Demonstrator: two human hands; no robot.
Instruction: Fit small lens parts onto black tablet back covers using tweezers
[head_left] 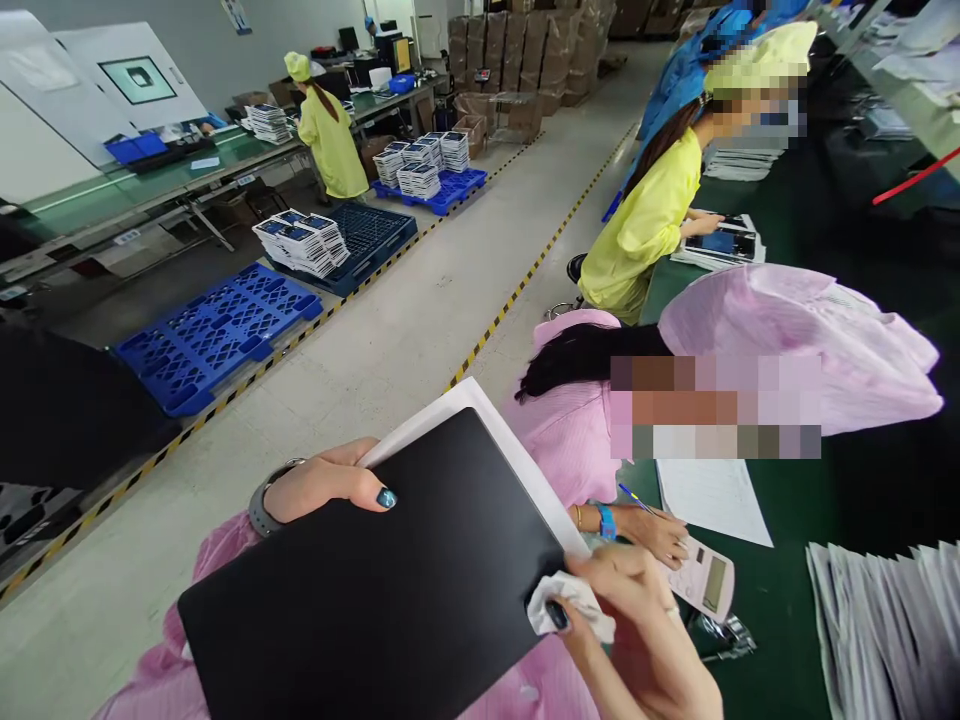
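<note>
A flat black panel (375, 590) lies over a white sheet or board (480, 400) whose edge shows along the top and right. My left hand (330, 485) grips both at the upper left edge, thumb on the black face. At the panel's right corner, my right hand (645, 620) pinches a crumpled white cloth (562, 605), which touches the black surface. The panel is tilted, and its lower edge runs out of view.
Beside me a person in pink (577, 430) rests a hand by a calculator (701, 580) on the green table. White stacks (885, 630) stand at the right. People in yellow (637, 230) work farther off. Blue pallets (217, 330) lie on the floor at left.
</note>
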